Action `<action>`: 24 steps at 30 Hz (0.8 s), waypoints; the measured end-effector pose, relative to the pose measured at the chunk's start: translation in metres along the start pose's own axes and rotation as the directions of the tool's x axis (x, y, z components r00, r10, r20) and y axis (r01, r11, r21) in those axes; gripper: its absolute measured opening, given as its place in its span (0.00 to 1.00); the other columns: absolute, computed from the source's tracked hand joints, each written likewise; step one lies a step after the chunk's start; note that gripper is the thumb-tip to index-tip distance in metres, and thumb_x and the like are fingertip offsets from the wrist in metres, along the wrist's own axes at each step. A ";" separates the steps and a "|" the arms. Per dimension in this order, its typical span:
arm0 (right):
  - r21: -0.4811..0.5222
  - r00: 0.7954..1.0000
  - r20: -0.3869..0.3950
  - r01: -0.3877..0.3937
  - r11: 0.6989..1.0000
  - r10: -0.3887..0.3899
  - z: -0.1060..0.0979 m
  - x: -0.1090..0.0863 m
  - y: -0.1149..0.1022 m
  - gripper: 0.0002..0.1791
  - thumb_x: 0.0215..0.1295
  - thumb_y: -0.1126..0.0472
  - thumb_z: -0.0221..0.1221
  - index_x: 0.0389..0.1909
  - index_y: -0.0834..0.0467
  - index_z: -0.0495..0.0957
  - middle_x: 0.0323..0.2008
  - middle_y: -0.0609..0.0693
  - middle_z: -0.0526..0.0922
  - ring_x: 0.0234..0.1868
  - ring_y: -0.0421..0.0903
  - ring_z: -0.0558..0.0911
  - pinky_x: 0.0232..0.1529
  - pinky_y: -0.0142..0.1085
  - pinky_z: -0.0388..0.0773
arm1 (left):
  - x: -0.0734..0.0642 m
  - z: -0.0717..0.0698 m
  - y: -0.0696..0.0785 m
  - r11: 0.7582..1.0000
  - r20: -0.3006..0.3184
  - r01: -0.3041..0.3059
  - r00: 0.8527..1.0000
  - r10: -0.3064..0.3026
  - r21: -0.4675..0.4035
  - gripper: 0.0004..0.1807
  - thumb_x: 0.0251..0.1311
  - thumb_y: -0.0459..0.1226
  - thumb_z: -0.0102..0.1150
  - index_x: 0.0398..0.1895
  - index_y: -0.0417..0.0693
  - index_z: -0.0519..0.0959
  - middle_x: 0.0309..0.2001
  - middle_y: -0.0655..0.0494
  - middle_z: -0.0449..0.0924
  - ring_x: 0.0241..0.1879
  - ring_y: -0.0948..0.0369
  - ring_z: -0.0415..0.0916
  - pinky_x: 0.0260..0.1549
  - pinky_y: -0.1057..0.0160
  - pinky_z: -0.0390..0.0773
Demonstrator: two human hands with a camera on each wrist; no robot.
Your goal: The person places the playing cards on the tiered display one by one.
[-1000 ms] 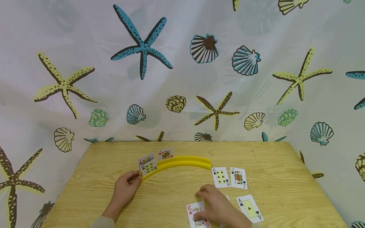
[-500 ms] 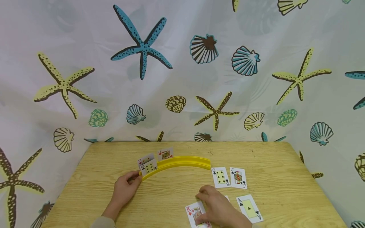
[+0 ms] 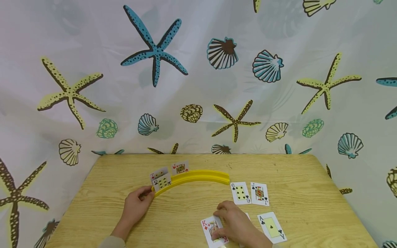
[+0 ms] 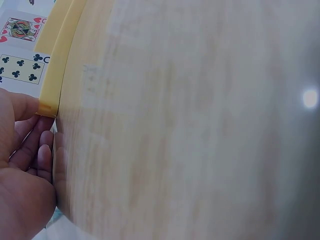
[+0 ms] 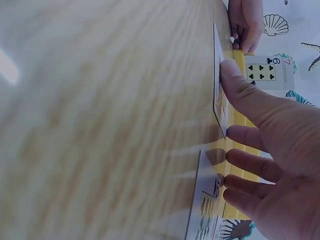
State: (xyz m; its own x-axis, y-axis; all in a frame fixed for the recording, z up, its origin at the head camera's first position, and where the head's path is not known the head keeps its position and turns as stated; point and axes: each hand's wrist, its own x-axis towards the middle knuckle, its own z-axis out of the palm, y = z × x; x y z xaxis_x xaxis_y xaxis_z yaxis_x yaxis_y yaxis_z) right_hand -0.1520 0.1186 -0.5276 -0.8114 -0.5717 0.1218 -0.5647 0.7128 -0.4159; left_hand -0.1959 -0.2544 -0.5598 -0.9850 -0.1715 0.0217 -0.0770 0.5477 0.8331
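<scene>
In the head view, my left hand pinches the left end of a curved yellow card holder between thumb and fingers. Standing in that holder are a six of clubs, a seven of diamonds partly behind it, and a jack of hearts. My right hand has its thumb on the face of a king of diamonds, with the index fingertip at the card's upper corner. From the right wrist view, the king appears edge-on between thumb and index finger, the other fingers loosely bent.
Face up on the wooden table lie a six of spades, a jack of spades and an ace of clubs. Another card is mostly hidden under my right hand. A patterned curtain hangs behind and at both sides.
Under my right thumb the king of diamonds has turned slightly and slid up and left, its upper corner now against my index finger. My left hand and the card holder have stayed put.
</scene>
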 end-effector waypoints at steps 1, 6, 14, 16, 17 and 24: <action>-0.003 1.000 -0.005 0.000 1.000 0.000 0.000 0.000 0.000 0.36 0.46 0.37 0.78 0.51 0.58 0.88 0.56 0.51 0.81 0.59 0.49 0.78 0.63 0.45 0.79 | 0.000 0.000 0.000 1.000 0.000 0.001 1.000 -0.001 -0.002 0.16 0.74 0.38 0.63 0.60 0.41 0.85 0.50 0.45 0.89 0.40 0.67 0.79 0.38 0.72 0.78; -0.002 0.999 -0.033 0.005 1.000 -0.005 0.001 0.000 -0.001 0.38 0.44 0.36 0.79 0.48 0.60 0.88 0.55 0.51 0.82 0.58 0.49 0.79 0.64 0.44 0.79 | -0.001 -0.001 0.003 1.000 0.002 -0.002 1.000 0.002 -0.007 0.17 0.73 0.37 0.63 0.60 0.39 0.85 0.50 0.44 0.89 0.40 0.67 0.80 0.38 0.72 0.78; 0.042 0.998 -0.054 -0.016 0.999 0.018 0.003 0.000 -0.001 0.38 0.41 0.36 0.80 0.45 0.60 0.85 0.55 0.51 0.80 0.57 0.51 0.79 0.63 0.45 0.80 | -0.002 -0.001 0.004 1.000 0.007 -0.010 1.000 0.010 -0.011 0.17 0.73 0.37 0.63 0.60 0.38 0.84 0.51 0.43 0.89 0.41 0.67 0.80 0.39 0.73 0.79; 0.049 0.998 -0.052 -0.024 0.999 0.026 0.003 0.000 -0.001 0.38 0.40 0.37 0.81 0.45 0.60 0.84 0.55 0.51 0.80 0.57 0.51 0.79 0.63 0.45 0.80 | -0.002 -0.001 0.004 1.000 0.010 -0.010 1.000 0.011 -0.016 0.18 0.74 0.37 0.63 0.61 0.38 0.84 0.51 0.42 0.89 0.41 0.67 0.80 0.39 0.73 0.79; 0.051 0.998 -0.051 -0.028 0.998 0.031 0.003 0.000 -0.001 0.38 0.40 0.38 0.81 0.45 0.60 0.84 0.55 0.52 0.80 0.57 0.51 0.79 0.62 0.45 0.80 | -0.002 -0.001 0.004 1.000 0.011 -0.011 1.000 0.011 -0.018 0.18 0.74 0.37 0.63 0.61 0.38 0.84 0.51 0.42 0.88 0.41 0.67 0.80 0.39 0.73 0.79; 0.044 0.998 -0.056 -0.029 0.999 0.031 0.003 0.002 -0.001 0.37 0.38 0.39 0.83 0.42 0.59 0.81 0.51 0.49 0.78 0.54 0.48 0.78 0.61 0.42 0.81 | -0.002 -0.001 0.005 1.000 0.009 -0.009 1.000 0.009 -0.020 0.18 0.74 0.37 0.63 0.61 0.38 0.84 0.52 0.42 0.88 0.43 0.67 0.81 0.40 0.73 0.79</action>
State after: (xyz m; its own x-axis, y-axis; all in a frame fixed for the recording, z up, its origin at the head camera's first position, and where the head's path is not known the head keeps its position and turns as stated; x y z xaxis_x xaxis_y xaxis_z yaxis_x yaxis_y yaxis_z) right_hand -0.1525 0.1151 -0.5296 -0.8359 -0.5253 0.1593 -0.5339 0.7105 -0.4584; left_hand -0.1942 -0.2524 -0.5553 -0.9869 -0.1594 0.0246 -0.0650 0.5325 0.8439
